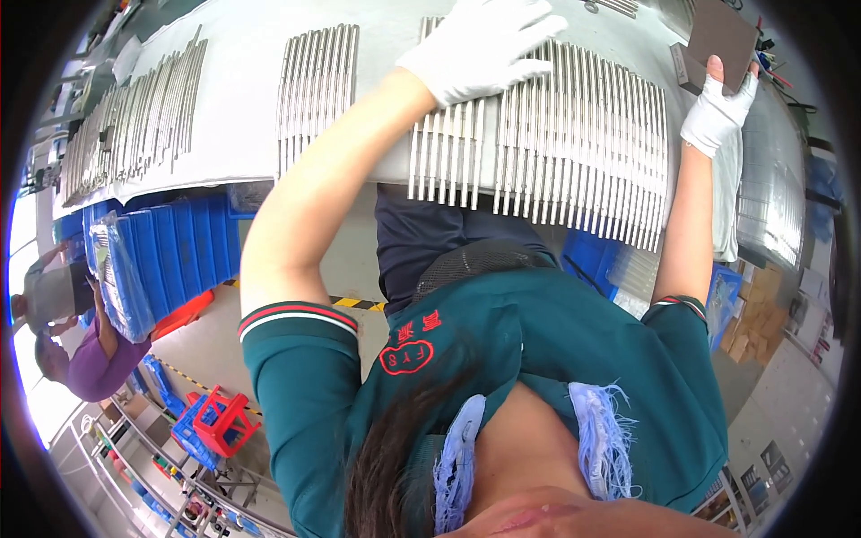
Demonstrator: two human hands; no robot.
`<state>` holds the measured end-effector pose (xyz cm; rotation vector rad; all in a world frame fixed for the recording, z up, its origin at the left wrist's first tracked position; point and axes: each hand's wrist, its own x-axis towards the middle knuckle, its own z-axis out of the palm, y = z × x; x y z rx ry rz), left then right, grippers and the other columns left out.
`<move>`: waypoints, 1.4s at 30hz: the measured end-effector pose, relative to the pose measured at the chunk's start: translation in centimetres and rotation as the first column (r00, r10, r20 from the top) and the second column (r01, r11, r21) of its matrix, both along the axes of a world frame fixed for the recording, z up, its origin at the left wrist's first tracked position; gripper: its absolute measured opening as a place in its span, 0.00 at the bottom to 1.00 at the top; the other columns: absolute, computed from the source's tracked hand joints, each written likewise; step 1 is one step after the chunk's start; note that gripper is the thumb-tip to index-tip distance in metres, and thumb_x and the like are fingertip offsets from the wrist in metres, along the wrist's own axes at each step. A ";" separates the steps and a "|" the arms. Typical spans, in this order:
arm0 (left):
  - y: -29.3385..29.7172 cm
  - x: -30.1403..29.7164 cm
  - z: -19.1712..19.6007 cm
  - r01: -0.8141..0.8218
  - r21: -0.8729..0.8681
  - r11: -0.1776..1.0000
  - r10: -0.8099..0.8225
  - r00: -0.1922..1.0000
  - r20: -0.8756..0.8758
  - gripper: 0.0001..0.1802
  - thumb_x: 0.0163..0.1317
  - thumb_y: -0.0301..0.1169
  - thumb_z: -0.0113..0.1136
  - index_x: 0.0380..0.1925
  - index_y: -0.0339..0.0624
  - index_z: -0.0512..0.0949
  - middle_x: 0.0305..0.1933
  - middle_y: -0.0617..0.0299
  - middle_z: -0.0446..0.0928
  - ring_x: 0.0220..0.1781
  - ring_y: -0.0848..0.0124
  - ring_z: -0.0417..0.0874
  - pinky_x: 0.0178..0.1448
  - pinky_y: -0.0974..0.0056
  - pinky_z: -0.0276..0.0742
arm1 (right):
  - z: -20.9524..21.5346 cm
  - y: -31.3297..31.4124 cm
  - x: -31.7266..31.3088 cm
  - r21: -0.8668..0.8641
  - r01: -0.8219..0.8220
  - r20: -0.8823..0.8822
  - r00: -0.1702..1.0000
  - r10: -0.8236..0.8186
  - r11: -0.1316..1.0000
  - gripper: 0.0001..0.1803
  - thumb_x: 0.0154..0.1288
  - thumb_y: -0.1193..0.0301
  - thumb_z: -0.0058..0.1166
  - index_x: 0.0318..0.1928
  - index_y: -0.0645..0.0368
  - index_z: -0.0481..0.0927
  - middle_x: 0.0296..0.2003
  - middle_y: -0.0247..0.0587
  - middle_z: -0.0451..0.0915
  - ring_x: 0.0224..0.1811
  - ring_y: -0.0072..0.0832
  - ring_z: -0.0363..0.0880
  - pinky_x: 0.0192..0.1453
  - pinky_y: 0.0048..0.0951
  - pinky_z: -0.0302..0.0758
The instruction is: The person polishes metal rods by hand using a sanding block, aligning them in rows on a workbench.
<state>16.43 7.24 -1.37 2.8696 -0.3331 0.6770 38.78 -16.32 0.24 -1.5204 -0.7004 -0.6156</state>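
Observation:
My left hand, in a white glove, reaches over a row of slim metal rods on the white-covered table. Its fingers are spread, and it holds nothing that I can see. Under that hand and wrist, part of a smaller group of rods is hidden. At the right end of the row, my right hand grips the near edge of a brown rectangular block. Its glove leaves the thumb tip and a fingertip bare. The rods lie side by side, their near ends jutting past the table edge.
More rods lie on the table: one bundle left of my arm and a fanned group at the far left. Blue bins stand below the edge. Two people are at the left, near a red stool.

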 end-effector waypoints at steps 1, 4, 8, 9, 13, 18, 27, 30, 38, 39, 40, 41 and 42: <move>0.8 -0.9 0.3 -0.003 0.044 0.999 0.003 1.000 -0.016 0.36 0.71 0.50 0.56 0.72 0.39 0.68 0.71 0.42 0.71 0.74 0.45 0.70 0.77 0.45 0.64 | 0.2 0.0 0.0 -0.017 0.063 0.043 0.997 -0.063 0.998 0.43 0.65 0.55 0.72 0.70 0.70 0.70 0.67 0.52 0.75 0.70 0.38 0.73 0.76 0.35 0.65; 3.3 -3.6 1.4 -0.069 0.141 0.988 0.082 0.993 -0.088 0.35 0.72 0.48 0.56 0.72 0.39 0.68 0.73 0.42 0.69 0.76 0.44 0.68 0.79 0.45 0.61 | 0.6 -0.3 -0.1 -0.038 0.189 0.103 0.977 -0.185 0.981 0.43 0.64 0.54 0.72 0.70 0.69 0.70 0.66 0.51 0.76 0.69 0.38 0.74 0.75 0.35 0.65; 3.7 -4.2 2.0 -0.101 0.055 0.993 0.099 0.994 0.040 0.35 0.71 0.46 0.59 0.72 0.38 0.68 0.74 0.40 0.68 0.77 0.41 0.66 0.80 0.43 0.59 | 0.6 -0.6 -0.1 -0.052 0.168 0.092 0.982 -0.163 0.984 0.43 0.64 0.54 0.72 0.71 0.68 0.70 0.66 0.51 0.77 0.68 0.37 0.74 0.74 0.35 0.66; 3.3 -3.7 2.2 -0.093 0.037 0.995 0.089 0.992 0.095 0.36 0.71 0.46 0.60 0.72 0.38 0.68 0.74 0.40 0.68 0.77 0.40 0.66 0.80 0.42 0.58 | 0.4 -0.6 0.0 -0.060 0.162 0.115 0.981 -0.154 0.985 0.43 0.64 0.54 0.72 0.71 0.68 0.70 0.66 0.51 0.77 0.68 0.37 0.74 0.74 0.35 0.67; -1.0 0.7 1.7 0.061 0.055 0.997 -0.067 0.989 0.134 0.35 0.68 0.46 0.61 0.70 0.38 0.71 0.71 0.40 0.70 0.73 0.41 0.70 0.76 0.41 0.63 | -0.6 -0.6 0.7 -0.112 0.160 0.116 0.982 -0.147 0.981 0.43 0.65 0.56 0.72 0.71 0.68 0.70 0.66 0.51 0.77 0.69 0.36 0.74 0.74 0.35 0.67; -6.5 6.3 0.7 0.251 -0.127 0.960 -0.216 0.947 0.239 0.30 0.66 0.46 0.61 0.62 0.38 0.75 0.62 0.42 0.74 0.65 0.41 0.74 0.72 0.38 0.65 | -1.7 -0.8 2.0 -0.112 0.093 0.081 0.993 -0.084 0.989 0.41 0.66 0.61 0.72 0.71 0.68 0.69 0.66 0.49 0.76 0.67 0.33 0.74 0.73 0.32 0.68; -4.2 3.8 -0.7 0.080 -0.076 0.994 -0.078 0.996 0.033 0.32 0.70 0.49 0.57 0.66 0.38 0.73 0.67 0.40 0.72 0.72 0.42 0.70 0.76 0.41 0.64 | -1.5 -0.7 2.3 0.031 0.021 -0.019 1.000 -0.020 0.999 0.41 0.66 0.62 0.72 0.72 0.67 0.68 0.66 0.48 0.76 0.64 0.31 0.77 0.70 0.30 0.72; -2.3 1.7 -0.3 0.034 0.021 0.999 -0.033 0.999 -0.017 0.34 0.70 0.49 0.58 0.69 0.39 0.71 0.68 0.42 0.73 0.72 0.44 0.70 0.77 0.42 0.62 | -1.0 -0.9 1.9 0.015 0.054 -0.012 0.998 -0.054 0.998 0.41 0.66 0.62 0.72 0.72 0.67 0.68 0.65 0.48 0.77 0.64 0.31 0.77 0.70 0.30 0.71; -2.7 1.4 0.0 0.007 0.027 1.000 -0.006 0.999 -0.039 0.33 0.70 0.48 0.58 0.68 0.39 0.72 0.68 0.42 0.72 0.72 0.44 0.70 0.77 0.41 0.62 | -0.8 -0.5 1.0 -0.119 0.018 0.040 0.999 -0.013 0.993 0.38 0.72 0.62 0.63 0.75 0.69 0.64 0.70 0.52 0.72 0.73 0.39 0.69 0.78 0.35 0.62; -3.4 2.2 -0.2 0.043 -0.014 0.999 -0.043 0.999 0.010 0.33 0.70 0.48 0.58 0.68 0.39 0.72 0.67 0.42 0.73 0.72 0.44 0.70 0.76 0.41 0.63 | -0.9 -0.4 1.0 -0.122 0.020 0.051 0.999 -0.014 0.992 0.38 0.73 0.63 0.63 0.75 0.69 0.64 0.70 0.52 0.72 0.73 0.39 0.69 0.78 0.35 0.62; -3.9 3.0 -0.4 0.081 -0.053 0.995 -0.078 0.995 0.063 0.32 0.70 0.48 0.58 0.67 0.39 0.73 0.66 0.42 0.73 0.71 0.44 0.71 0.76 0.42 0.63 | -1.0 -0.4 1.0 -0.125 0.022 0.063 0.998 -0.015 0.992 0.38 0.73 0.64 0.63 0.75 0.69 0.64 0.70 0.52 0.72 0.73 0.39 0.69 0.78 0.35 0.62; -4.5 3.6 -0.6 0.096 -0.059 0.994 -0.092 0.994 0.065 0.32 0.69 0.47 0.58 0.66 0.39 0.73 0.64 0.43 0.74 0.70 0.45 0.71 0.75 0.42 0.64 | -1.2 -0.4 1.1 -0.131 0.015 0.051 0.999 -0.008 0.991 0.38 0.73 0.64 0.62 0.75 0.69 0.64 0.71 0.52 0.71 0.74 0.39 0.68 0.78 0.36 0.61; -5.1 4.2 -0.7 0.111 -0.065 0.992 -0.107 0.992 0.068 0.31 0.69 0.47 0.58 0.65 0.39 0.73 0.63 0.43 0.74 0.69 0.45 0.72 0.75 0.42 0.64 | -1.3 -0.5 1.2 -0.137 0.008 0.040 0.999 -0.003 0.991 0.37 0.73 0.65 0.62 0.75 0.69 0.64 0.71 0.52 0.71 0.74 0.39 0.67 0.79 0.36 0.60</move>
